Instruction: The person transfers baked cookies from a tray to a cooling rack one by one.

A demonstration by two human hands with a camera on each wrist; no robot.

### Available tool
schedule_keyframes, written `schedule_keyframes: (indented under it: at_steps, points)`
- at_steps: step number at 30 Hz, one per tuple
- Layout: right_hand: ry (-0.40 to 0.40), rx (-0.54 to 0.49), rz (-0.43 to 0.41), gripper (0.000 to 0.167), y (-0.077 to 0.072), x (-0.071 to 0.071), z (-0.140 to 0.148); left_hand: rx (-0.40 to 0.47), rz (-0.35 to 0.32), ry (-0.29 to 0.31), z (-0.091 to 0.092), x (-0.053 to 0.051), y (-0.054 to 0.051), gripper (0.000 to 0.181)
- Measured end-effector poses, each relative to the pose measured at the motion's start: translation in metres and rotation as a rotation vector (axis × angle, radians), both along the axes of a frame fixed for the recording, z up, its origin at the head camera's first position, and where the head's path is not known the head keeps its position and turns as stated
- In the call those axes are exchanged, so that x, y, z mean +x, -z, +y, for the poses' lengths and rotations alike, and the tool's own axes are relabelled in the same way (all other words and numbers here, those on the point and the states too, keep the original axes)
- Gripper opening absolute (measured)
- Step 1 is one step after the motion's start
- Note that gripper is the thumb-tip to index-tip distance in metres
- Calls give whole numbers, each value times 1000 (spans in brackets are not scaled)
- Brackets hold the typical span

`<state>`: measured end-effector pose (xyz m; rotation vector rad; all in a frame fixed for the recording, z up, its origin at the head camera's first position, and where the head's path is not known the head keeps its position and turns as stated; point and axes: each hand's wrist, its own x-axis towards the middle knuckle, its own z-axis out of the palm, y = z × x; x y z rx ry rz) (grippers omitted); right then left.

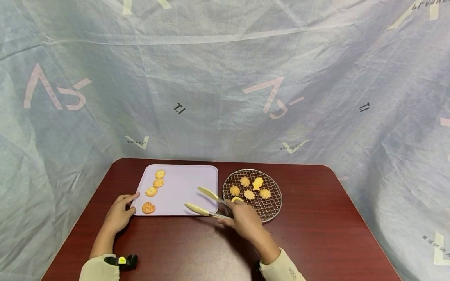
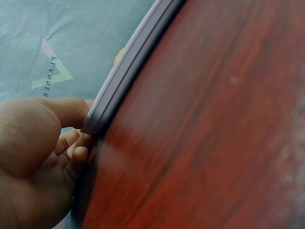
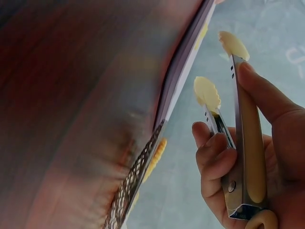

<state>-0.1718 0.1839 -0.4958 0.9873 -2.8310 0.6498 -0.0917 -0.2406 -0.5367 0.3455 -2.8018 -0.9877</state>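
A lilac tray [image 1: 186, 183] lies on the table, bearing a heart-shaped pretzel cookie [image 1: 148, 208] at its front left and a column of three pale cookies [image 1: 158, 183] behind it. At the tray's front left corner, my left hand [image 1: 119, 214] holds the edge between thumb and fingers; the left wrist view shows the thumb [image 2: 71, 110] against the rim. My right hand [image 1: 244, 219] grips metal tongs [image 3: 248, 157] with cream scalloped tips. The tongs' arms stand spread above the tray's right part, with nothing between the tips.
To the right of the tray stands a round wire rack [image 1: 275, 203] with several cookies, among them a fish-shaped one [image 1: 258, 183]. My right hand partly covers its front left. The dark red table [image 1: 316, 234] ends at a hanging grey cloth [image 1: 211, 136].
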Motion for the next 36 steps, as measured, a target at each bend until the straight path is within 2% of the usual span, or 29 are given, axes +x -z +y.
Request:
schedule_keyframes:
  at_steps: [6, 18, 28, 36]
  points:
    - [-24, -4, 5, 65, 4, -2, -12, -1, 2, -1, 0, 1, 0, 55]
    - [-38, 19, -17, 53, 7, -7, -37, 10, -16, -10, 0, 0, 0, 55]
    - [-55, 41, 22, 56, 9, -14, -56, 10, -14, -11, 1, 0, 0, 55]
    - [-68, 69, 17, 55, 8, -21, -69, 16, -27, -17, 1, 0, -2, 55]
